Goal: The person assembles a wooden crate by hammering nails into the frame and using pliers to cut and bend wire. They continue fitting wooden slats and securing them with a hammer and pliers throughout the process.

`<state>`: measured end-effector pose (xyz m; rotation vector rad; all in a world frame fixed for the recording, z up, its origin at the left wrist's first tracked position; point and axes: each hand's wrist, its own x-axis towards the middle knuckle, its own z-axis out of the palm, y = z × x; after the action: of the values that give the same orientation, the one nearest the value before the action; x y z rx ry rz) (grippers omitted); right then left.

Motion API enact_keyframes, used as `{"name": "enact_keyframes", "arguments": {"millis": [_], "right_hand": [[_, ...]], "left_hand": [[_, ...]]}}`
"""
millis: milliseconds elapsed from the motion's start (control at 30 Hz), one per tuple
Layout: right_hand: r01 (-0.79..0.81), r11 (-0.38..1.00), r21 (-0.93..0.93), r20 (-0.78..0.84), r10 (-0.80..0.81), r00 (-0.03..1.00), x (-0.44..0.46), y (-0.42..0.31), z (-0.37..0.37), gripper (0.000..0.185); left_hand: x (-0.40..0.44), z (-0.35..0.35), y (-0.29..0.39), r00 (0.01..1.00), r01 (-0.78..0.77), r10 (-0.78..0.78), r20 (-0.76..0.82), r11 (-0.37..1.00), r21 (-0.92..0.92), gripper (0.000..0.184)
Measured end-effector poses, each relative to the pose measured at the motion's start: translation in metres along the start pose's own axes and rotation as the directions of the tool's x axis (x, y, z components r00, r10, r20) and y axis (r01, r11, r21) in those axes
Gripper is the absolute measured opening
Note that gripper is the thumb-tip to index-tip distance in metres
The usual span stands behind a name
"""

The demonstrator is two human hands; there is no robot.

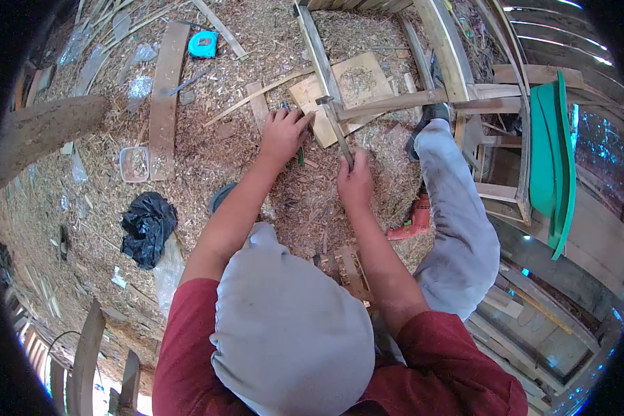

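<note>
My right hand (356,179) is wrapped round the lower end of a hammer (340,135). The hammer's head is up against the corner of a wooden frame (395,102), where a leg meets a crossbar. To the left of that corner, my left hand (284,135) reaches forward with its fingers apart, close to a thin wood strip (257,104). Something small and green shows beside this hand, too hidden to name. Flat wooden boards (362,76) lie on the ground beneath the frame.
A red power drill (417,218) lies by my bent leg. On the shavings-covered ground are a blue tape measure (202,44), a long plank (168,104), a plastic tub (134,164) and a black bag (148,229). A green basin (553,166) stands at the right.
</note>
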<state>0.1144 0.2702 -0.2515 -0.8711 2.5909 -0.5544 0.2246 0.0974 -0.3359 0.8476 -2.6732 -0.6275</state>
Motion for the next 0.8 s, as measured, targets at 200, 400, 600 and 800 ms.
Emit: {"name": "enact_keyframes", "arguments": {"millis": [200, 400, 600, 800], "right_hand": [[0.137, 0.989, -0.06, -0.046, -0.14, 0.989, 0.009, 0.013, 0.006, 0.035], [0.078, 0.996, -0.037, 0.033, -0.077, 0.997, 0.004, 0.03, 0.012, 0.039], [0.108, 0.994, 0.01, 0.013, -0.108, 0.994, 0.001, 0.039, 0.018, 0.04], [0.057, 0.998, -0.035, 0.107, -0.053, 0.993, 0.008, 0.045, 0.007, 0.039]], "left_hand": [[-0.004, -0.004, 0.005, 1.0, -0.013, 0.013, -0.003, 0.999, 0.036, 0.052], [-0.007, 0.003, 0.004, 0.998, -0.028, 0.025, 0.052, 0.997, 0.073, 0.058], [-0.008, 0.01, 0.007, 0.996, -0.034, 0.02, 0.088, 0.985, 0.167, 0.057], [0.002, -0.001, 0.021, 0.959, -0.01, -0.057, 0.278, 0.972, 0.235, 0.061]]}}
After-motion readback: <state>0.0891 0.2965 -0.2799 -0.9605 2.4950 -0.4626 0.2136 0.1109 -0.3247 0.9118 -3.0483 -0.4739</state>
